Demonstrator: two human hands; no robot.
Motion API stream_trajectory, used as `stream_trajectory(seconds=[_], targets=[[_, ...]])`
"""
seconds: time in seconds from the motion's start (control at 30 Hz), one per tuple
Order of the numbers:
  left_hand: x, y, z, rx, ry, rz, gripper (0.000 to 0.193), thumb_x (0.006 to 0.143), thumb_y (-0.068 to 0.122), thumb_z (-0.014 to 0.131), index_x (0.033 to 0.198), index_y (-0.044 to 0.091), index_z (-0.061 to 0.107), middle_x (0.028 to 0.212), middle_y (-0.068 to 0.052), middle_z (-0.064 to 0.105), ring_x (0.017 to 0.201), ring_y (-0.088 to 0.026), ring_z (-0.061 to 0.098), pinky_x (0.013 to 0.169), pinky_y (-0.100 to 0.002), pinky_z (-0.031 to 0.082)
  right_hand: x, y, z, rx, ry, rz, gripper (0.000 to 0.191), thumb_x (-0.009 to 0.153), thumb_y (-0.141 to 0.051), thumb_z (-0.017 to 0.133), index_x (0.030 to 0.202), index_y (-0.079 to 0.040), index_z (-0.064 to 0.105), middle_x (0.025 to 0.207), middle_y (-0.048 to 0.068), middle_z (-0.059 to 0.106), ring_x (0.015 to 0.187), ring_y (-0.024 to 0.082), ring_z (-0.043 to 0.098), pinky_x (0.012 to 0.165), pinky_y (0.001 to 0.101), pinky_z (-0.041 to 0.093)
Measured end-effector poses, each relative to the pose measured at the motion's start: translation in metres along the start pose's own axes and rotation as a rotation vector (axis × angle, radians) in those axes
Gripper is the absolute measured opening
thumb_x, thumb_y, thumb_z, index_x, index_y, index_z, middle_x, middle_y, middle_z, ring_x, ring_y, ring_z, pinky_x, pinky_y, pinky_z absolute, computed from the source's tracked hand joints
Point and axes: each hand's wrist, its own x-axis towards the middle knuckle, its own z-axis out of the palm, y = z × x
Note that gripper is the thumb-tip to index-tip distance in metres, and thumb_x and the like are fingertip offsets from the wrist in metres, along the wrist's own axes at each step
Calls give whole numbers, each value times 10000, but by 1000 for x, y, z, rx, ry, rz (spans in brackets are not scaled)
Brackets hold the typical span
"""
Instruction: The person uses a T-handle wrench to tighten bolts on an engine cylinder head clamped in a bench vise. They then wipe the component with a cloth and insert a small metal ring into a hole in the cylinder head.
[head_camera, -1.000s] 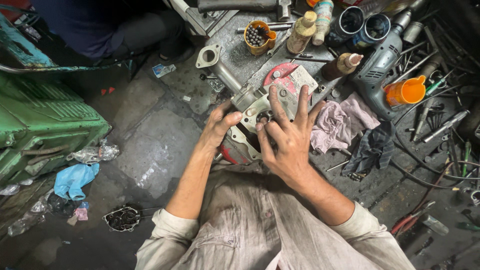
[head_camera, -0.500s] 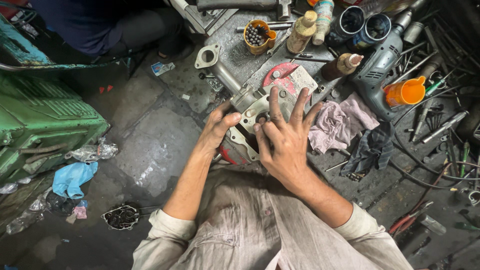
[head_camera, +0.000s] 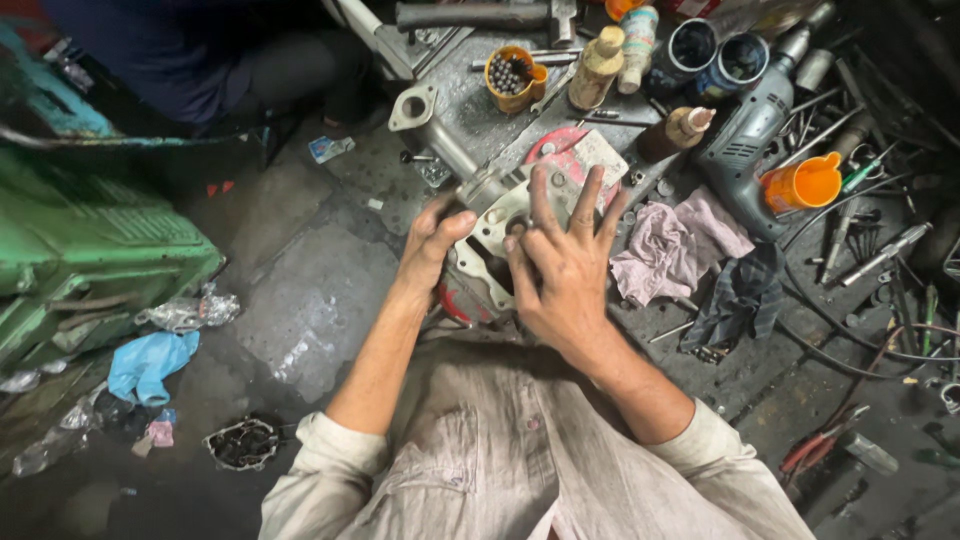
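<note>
My left hand grips the grey metal housing at its side; my right hand lies flat on it, fingers spread. I'd press evenly, steadying.

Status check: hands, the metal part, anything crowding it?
Left hand grips metal housing. Right hand spread flat on it. Pink rag and drill lie close right.

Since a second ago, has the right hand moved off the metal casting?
No. The right hand still lies spread on the metal casting, just as near the pink rag.
</note>
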Motion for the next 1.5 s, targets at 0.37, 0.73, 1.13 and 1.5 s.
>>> stream_trajectory(seconds=[0.37, 0.73, 1.13, 1.5], targets=[[11, 7, -6, -122, -113, -99, 1010, 663, 451, 746, 1509, -5, 432, 1337, -258, 622, 1229, -316, 616, 1037, -381, 498, -7, 10, 8, 115, 128, -54, 197, 1002, -104, 696, 859, 9, 622, 1644, 188, 415, 1609, 463, 70, 1310, 635, 34], [15, 1, -5, -175, -173, 14, 972, 722, 425, 737, 1543, 6, 427, 1420, -174, 593, 1319, -270, 569, 1138, -378, 447, 0, 4, 3, -4, 92, 2, 279, 991, -134, 725, 772, -9, 604, 1644, 171, 420, 1586, 504, 52, 1271, 688, -24], [21, -10, -14, -9, -179, 29, 977, 732, 508, 704, 1529, 4, 448, 1507, -150, 516, 1421, -263, 451, 1190, -395, 332, 12, 2, -1, -15, -95, 30, 331, 1008, -176, 693, 750, -5, 577, 1670, 174, 389, 1546, 587, -5, 1193, 763, -111], [15, -6, -15, 67, -17, -60, 882, 696, 428, 749, 1430, 20, 481, 1172, -165, 692, 1120, -246, 627, 993, -358, 482, 5, 8, 4, 66, 54, -6, 137, 919, -169, 701, 887, -37, 717, 1606, 252, 434, 1563, 512, 151, 1269, 659, 102]])
